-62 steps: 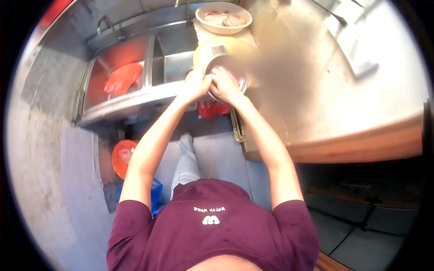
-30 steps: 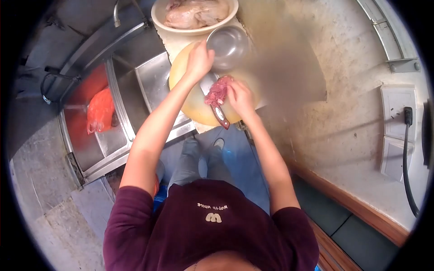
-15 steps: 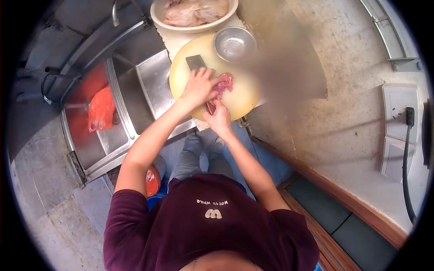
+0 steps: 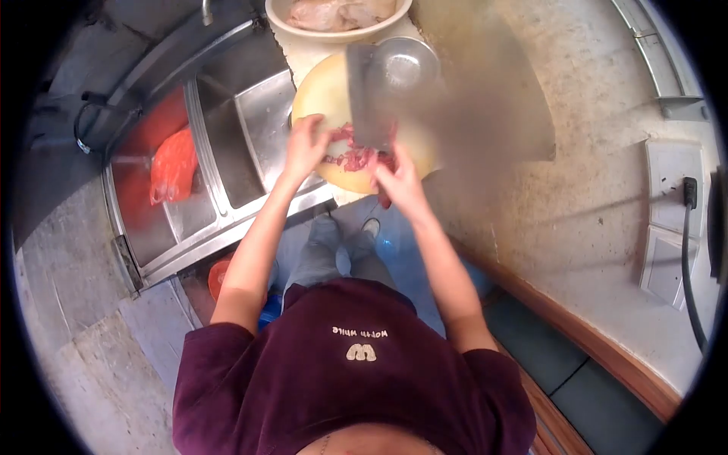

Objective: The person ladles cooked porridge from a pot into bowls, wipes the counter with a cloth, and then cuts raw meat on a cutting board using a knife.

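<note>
On the round yellowish cutting board [image 4: 320,85] lie small pieces of red raw meat [image 4: 353,161], spread loosely. My right hand [image 4: 400,182] is closed around the handle of a cleaver [image 4: 369,98]. Its broad dark blade points away from me, above the board and partly over the meat, and looks blurred. At the board's left edge is my left hand [image 4: 305,145], fingers apart and pointing toward the meat; whether the fingertips touch it I cannot tell. The blade partly covers a metal bowl [image 4: 406,64] at the board's far side.
Behind the board stands a white basin [image 4: 334,35] holding large pieces of pale raw poultry. To the left is a steel double sink [image 4: 220,189], with a red plastic bag [image 4: 174,167] in its left compartment. A stained wall [image 4: 500,243] borders the right side.
My right hand has moved right with the cleaver, whose blade now shows large over the board. My left hand has moved left, away from the blade. The meat is more spread out.
</note>
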A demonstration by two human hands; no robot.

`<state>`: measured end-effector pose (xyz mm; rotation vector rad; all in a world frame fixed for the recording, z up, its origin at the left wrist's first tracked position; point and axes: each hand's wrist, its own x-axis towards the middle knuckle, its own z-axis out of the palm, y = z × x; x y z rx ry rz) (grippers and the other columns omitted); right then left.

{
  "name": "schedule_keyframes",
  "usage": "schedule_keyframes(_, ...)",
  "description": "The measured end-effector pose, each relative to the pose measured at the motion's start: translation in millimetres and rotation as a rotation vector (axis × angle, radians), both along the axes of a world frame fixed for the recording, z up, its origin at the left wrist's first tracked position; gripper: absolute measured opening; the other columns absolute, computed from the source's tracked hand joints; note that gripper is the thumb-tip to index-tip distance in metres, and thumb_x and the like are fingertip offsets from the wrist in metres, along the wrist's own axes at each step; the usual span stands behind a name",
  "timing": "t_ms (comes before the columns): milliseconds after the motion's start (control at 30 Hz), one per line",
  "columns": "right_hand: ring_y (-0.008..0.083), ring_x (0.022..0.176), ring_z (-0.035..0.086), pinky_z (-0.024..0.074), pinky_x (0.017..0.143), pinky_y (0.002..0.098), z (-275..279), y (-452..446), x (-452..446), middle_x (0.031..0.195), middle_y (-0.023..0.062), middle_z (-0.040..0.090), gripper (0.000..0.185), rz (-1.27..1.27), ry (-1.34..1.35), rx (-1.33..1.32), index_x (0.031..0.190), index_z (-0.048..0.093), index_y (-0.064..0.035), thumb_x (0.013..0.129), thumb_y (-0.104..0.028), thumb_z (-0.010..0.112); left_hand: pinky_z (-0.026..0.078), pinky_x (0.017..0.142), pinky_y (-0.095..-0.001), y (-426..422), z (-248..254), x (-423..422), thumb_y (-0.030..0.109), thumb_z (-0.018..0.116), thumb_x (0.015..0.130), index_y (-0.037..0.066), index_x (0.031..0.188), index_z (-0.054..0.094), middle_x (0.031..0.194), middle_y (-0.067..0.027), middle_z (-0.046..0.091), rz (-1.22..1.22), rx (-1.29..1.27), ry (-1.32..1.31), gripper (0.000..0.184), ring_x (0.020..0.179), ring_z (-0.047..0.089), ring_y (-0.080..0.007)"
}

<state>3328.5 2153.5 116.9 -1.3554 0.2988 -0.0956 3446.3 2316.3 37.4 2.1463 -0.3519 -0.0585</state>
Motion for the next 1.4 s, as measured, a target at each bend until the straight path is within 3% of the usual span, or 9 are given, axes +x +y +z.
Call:
schedule_keyframes(67, 0.0153, 0.052, 0.057, 0.0452, 0.051, 0.0287, 9.4, -17.5, 15.0, 0.066, 0.0078, 0.06, 0.021, -0.031, 0.158, -0.355, 0.099, 0.053, 0.0016, 0.085, -0.014, 0.054, 0.043, 0.084, -0.0366, -22.4, -3.1, -16.4, 0.025, 0.066, 0.075, -0.001, 0.106, 0.054, 0.099, -0.0188, 0.054, -0.159, 0.089, -0.099, 0.042, 0.095, 0.053, -0.0311)
schedule_keyframes(167, 0.0298, 0.06, 0.062, 0.0474, 0.056, 0.0399, -38.2, -44.5, 28.7, 0.065, 0.0182, 0.061, 0.023, -0.02, 0.037, -0.94, 0.095, 0.053, 0.0014, 0.087, -0.02, 0.049, 0.041, 0.084, -0.0373, -51.2, 8.5, -33.1, 0.019, 0.065, 0.073, 0.0, 0.103, 0.055, 0.097, -0.0177, 0.054, -0.186, 0.017, -0.228, 0.037, 0.092, 0.051, -0.0326)
schedule_keyframes(267, 0.0398, 0.068, 0.06, 0.0467, 0.063, 0.0473, -21.1, -43.3, 17.9, 0.067, 0.0244, 0.059, 0.025, 0.126, 0.204, -1.185, 0.092, 0.052, 0.0003, 0.089, -0.023, 0.044, 0.04, 0.081, -0.0399, -61.7, 18.2, -29.0, 0.01, 0.062, 0.073, 0.0, 0.096, 0.055, 0.092, -0.0154, 0.055, -0.057, 0.05, -0.316, 0.026, 0.087, 0.05, -0.0338)
schedule_keyframes(367, 0.039, 0.069, 0.061, 0.0478, 0.065, 0.0467, -9.8, -40.7, -0.9, 0.07, 0.0236, 0.061, 0.026, 0.237, 0.339, -1.293, 0.088, 0.05, -0.0002, 0.091, -0.024, 0.041, 0.043, 0.075, -0.0389, -64.7, 14.4, -19.5, 0.008, 0.062, 0.072, 0.001, 0.087, 0.057, 0.085, -0.0134, 0.056, -0.259, -0.023, -0.35, 0.018, 0.081, 0.052, -0.0315)
schedule_keyframes(500, 0.0378, 0.072, 0.062, 0.0481, 0.065, 0.0473, -14.3, -38.2, -5.2, 0.074, 0.0249, 0.061, 0.028, 0.376, 0.463, -1.301, 0.09, 0.048, 0.0024, 0.092, -0.023, 0.036, 0.046, 0.07, -0.0362, -65.0, -4.9, -12.4, 0.008, 0.064, 0.07, 0.002, 0.083, 0.06, 0.081, -0.0123, 0.057, -0.362, 0.01, -0.306, 0.015, 0.078, 0.054, -0.0296)
schedule_keyframes(800, 0.0404, 0.072, 0.061, 0.048, 0.066, 0.0479, -58.8, -22.6, 57.0, 0.073, 0.0264, 0.06, 0.025, 0.237, 0.277, -1.076, 0.089, 0.049, 0.0053, 0.089, -0.018, 0.039, 0.048, 0.069, -0.0353, -56.5, -0.9, 1.5, 0.007, 0.062, 0.068, 0.004, 0.078, 0.059, 0.08, -0.0078, 0.056, -0.415, 0.071, -0.273, 0.011, 0.08, 0.055, -0.0267)
schedule_keyframes(933, 0.0399, 0.072, 0.061, 0.0476, 0.066, 0.0488, -20.9, -17.9, -0.1, 0.073, 0.0243, 0.06, 0.023, 0.336, 0.546, -1.247, 0.089, 0.049, 0.0038, 0.088, -0.016, 0.038, 0.048, 0.072, -0.0351, -50.6, -10.4, 6.3, 0.007, 0.062, 0.068, 0.005, 0.081, 0.06, 0.084, -0.0082, 0.058, -0.427, 0.064, -0.276, 0.013, 0.082, 0.056, -0.0266)
schedule_keyframes(1233, 0.0391, 0.063, 0.06, 0.0464, 0.058, 0.0491, 15.0, -25.6, 4.5, 0.064, 0.0218, 0.059, 0.024, 0.228, 0.379, -1.308, 0.087, 0.049, -0.0009, 0.091, -0.022, 0.04, 0.047, 0.075, -0.0357, -46.5, 13.7, 7.1, 0.014, 0.062, 0.069, 0.003, 0.083, 0.058, 0.09, -0.0113, 0.054, -0.466, -0.016, -0.118, 0.018, 0.086, 0.054, -0.0293)
schedule_keyframes(1400, 0.0393, 0.057, 0.058, 0.0451, 0.053, 0.0497, 5.3, -57.0, -24.2, 0.058, 0.0203, 0.058, 0.023, 0.082, 0.387, -1.346, 0.082, 0.047, -0.0021, 0.09, -0.023, 0.043, 0.044, 0.077, -0.0397, -88.4, 9.5, 41.3, 0.012, 0.06, 0.07, 0.001, 0.077, 0.056, 0.083, -0.0158, 0.054, -0.422, -0.082, -0.34, 0.014, 0.079, 0.053, -0.034)
